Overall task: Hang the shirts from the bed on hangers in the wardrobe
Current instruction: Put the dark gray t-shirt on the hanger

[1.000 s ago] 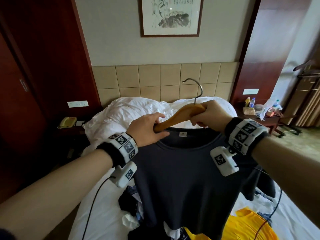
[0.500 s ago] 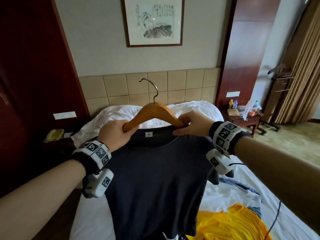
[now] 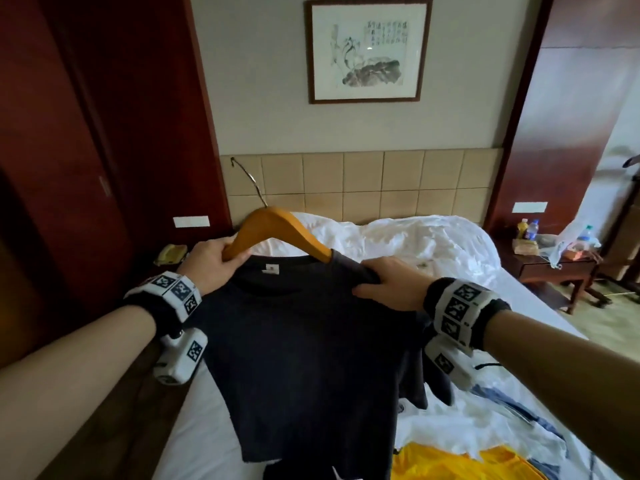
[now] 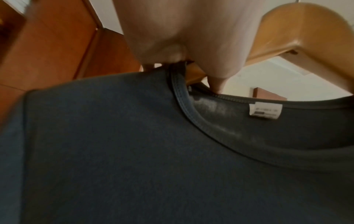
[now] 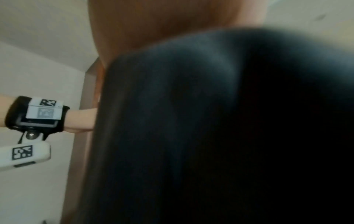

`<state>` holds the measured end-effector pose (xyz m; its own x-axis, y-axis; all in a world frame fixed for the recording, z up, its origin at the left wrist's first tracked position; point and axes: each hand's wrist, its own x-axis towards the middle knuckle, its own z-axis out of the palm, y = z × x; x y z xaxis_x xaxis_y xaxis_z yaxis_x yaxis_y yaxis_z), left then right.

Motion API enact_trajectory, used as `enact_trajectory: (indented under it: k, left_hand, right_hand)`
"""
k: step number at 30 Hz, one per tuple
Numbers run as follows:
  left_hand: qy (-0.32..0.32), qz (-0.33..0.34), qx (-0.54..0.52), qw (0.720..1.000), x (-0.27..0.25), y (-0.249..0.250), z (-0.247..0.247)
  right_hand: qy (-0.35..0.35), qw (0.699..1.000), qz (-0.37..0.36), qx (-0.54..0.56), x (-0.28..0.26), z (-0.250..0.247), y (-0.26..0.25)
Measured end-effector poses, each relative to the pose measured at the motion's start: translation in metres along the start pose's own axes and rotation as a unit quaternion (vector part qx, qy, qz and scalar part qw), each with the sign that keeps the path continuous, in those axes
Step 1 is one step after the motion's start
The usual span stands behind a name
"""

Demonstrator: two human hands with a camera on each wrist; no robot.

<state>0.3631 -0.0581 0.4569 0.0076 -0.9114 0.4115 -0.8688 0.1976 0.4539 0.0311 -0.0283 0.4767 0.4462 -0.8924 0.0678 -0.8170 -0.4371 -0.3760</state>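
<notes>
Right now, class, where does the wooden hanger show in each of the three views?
Head: wooden hanger left of centre, above the dark shirt, its left end gripped by the left hand.
Left wrist: upper right.
Right wrist: not clearly in view; blurred.
Shared landmark: the dark shirt's collar.

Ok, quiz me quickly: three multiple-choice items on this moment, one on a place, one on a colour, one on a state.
1. Where is the yellow shirt?
A on the bed
B on the nightstand
C on the hanger

2. What colour is the shirt held up?
A white
B dark grey
C red

3. Which end of the hanger is inside the shirt?
A neither
B only the right end
C both

Answers: 1 A, it lies on the white sheet. 2 B, dark cloth fills both wrist views. 3 B, the left hand grips bare wood; the right hand holds the covered shoulder.
</notes>
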Motion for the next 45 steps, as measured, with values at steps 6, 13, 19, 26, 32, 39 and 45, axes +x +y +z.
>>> enact_trajectory:
  k: [6, 13, 19, 26, 32, 39, 45]
  left_hand:
    - [-0.009, -0.081, 0.073, 0.994, -0.047, -0.018, -0.025]
    - [-0.046, -0.205, 0.190, 0.959, -0.142, -0.042, -0.088]
    - [-0.037, -0.285, 0.247, 0.926, -0.252, -0.074, -0.185]
    - [-0.006, -0.406, 0.293, 0.865, -0.420, -0.102, -0.310]
    - [0.026, -0.519, 0.341, 0.783, -0.610, -0.114, -0.418]
    - [0.037, -0.628, 0.348, 0.695, -0.781, -0.120, -0.506]
    - [0.054, -0.668, 0.336, 0.662, -0.870, -0.136, -0.552]
  right_hand:
    - [-0.033, 0.998, -0.052, 0.017, 0.015, 0.022, -0.020]
    - [-0.063, 0.991, -0.114, 0.033, 0.033, 0.062, -0.106]
    - [-0.072, 0.975, -0.203, 0.054, 0.031, 0.090, -0.232]
    - [-0.126, 0.943, -0.288, 0.110, -0.020, 0.147, -0.412]
    - [-0.168, 0.914, -0.336, 0.154, -0.103, 0.214, -0.579]
    - [-0.212, 0.883, -0.381, 0.173, -0.205, 0.270, -0.754]
    - [-0.248, 0.862, -0.407, 0.171, -0.261, 0.312, -0.881]
